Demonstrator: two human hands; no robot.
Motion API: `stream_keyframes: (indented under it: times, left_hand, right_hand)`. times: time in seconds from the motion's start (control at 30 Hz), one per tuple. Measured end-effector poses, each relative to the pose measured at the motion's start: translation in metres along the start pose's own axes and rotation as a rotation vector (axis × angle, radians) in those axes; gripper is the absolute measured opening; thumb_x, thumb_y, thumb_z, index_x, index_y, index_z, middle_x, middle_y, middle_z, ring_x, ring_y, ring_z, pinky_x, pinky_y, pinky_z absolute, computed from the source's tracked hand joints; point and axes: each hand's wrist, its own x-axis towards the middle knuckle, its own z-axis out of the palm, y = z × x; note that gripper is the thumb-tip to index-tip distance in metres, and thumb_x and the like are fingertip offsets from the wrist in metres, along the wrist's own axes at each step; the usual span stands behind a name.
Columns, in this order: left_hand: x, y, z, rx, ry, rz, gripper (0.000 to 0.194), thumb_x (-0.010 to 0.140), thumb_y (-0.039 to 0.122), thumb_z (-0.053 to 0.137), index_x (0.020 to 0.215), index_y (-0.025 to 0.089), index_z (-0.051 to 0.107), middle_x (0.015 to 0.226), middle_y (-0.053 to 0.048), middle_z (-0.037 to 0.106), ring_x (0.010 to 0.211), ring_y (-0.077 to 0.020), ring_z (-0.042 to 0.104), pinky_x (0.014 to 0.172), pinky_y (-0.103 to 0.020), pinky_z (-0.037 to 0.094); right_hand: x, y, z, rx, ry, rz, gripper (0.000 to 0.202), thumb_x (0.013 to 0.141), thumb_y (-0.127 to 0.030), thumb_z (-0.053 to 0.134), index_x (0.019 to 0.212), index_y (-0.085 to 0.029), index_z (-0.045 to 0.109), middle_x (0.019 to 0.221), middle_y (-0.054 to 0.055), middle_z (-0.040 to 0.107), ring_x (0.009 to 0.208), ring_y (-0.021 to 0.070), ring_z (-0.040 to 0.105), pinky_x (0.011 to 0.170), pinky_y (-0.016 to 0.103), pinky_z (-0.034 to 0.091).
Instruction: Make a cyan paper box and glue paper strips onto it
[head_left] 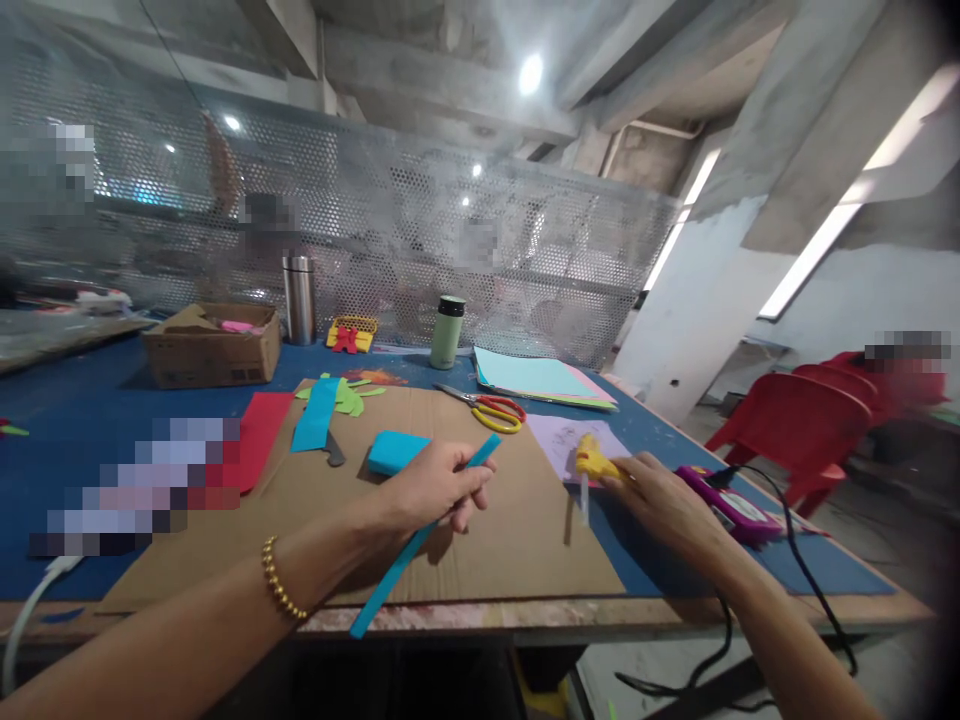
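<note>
The left hand [442,485] pinches a long, narrow, bright-blue strip [391,588]; well apart, the right hand [664,492] grips a small yellow plastic glue gun [592,458].

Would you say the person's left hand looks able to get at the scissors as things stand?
Probably yes: the scissors lie just beyond the left hand, and nothing appears to block the way. That hand holds a blue strip, though, so it might need to set this down first.

Raw concrete ceiling [442,75]; round lamp [531,74] lit, top centre.
Perforated screen [405,210] across mid-frame; part-whitened pillar [709,265] right of centre; red chair [791,415] at right.
</note>
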Motion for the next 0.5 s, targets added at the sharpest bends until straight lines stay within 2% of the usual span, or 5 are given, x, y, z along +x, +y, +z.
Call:
stream_keyframes:
  times: [0.13, 0.23, 0.3, 0.4, 0.5]
  left_hand:
    - [0.0, 0.0, -0.001, -0.013, -0.023, -0.014, 0.023, 0.093, 0.033, 0.053, 0.091, 0.011, 0.061, 0.072, -0.003, 0.065, 0.039, -0.0037, 0.047, 0.041, -0.019, 0.028]
    - [-0.004, 0.005, 0.002, -0.051, -0.042, -0.025, 0.021, 0.093, 0.027, 0.05, 0.097, 0.01, 0.063, 0.071, -0.001, 0.064, 0.037, -0.0028, 0.045, 0.04, -0.018, 0.028]
    - [-0.007, 0.01, 0.004, -0.098, -0.082, -0.034, 0.022, 0.093, 0.025, 0.049, 0.1, 0.01, 0.064, 0.07, 0.0, 0.063, 0.036, -0.0026, 0.044, 0.039, -0.018, 0.03]
    - [-0.011, 0.017, 0.006, -0.18, -0.19, -0.035, 0.021, 0.093, 0.026, 0.05, 0.097, 0.011, 0.064, 0.071, -0.001, 0.065, 0.038, -0.0025, 0.047, 0.04, -0.016, 0.029]
    - [-0.014, 0.019, 0.005, -0.224, -0.254, -0.037, 0.021, 0.092, 0.031, 0.054, 0.09, 0.012, 0.062, 0.071, -0.003, 0.067, 0.04, -0.0031, 0.05, 0.04, -0.016, 0.028]
  right_hand:
    - [0.003, 0.007, 0.007, -0.136, -0.077, -0.017, 0.031, 0.094, -0.043, 0.05, 0.095, -0.018, 0.069, 0.097, 0.014, 0.067, 0.08, 0.0275, 0.067, 0.07, 0.038, 0.05]
    - [0.003, -0.021, -0.003, -0.087, 0.095, -0.048, 0.035, 0.091, -0.044, 0.057, 0.107, -0.017, 0.07, 0.113, 0.018, 0.068, 0.098, 0.0344, 0.064, 0.083, 0.046, 0.049]
    - [0.003, -0.053, -0.013, 0.184, 0.133, -0.128, 0.034, 0.094, -0.044, 0.054, 0.109, -0.018, 0.071, 0.113, 0.014, 0.069, 0.104, 0.031, 0.062, 0.09, 0.045, 0.047]
    - [0.005, -0.104, -0.021, 0.648, -0.031, -0.133, 0.029, 0.094, -0.043, 0.057, 0.106, -0.021, 0.073, 0.1, 0.007, 0.072, 0.091, 0.022, 0.064, 0.08, 0.035, 0.048]
    - [0.008, -0.14, -0.021, 1.037, -0.183, -0.084, 0.027, 0.089, -0.044, 0.065, 0.094, -0.019, 0.073, 0.085, 0.003, 0.071, 0.078, 0.0176, 0.062, 0.071, 0.031, 0.046]
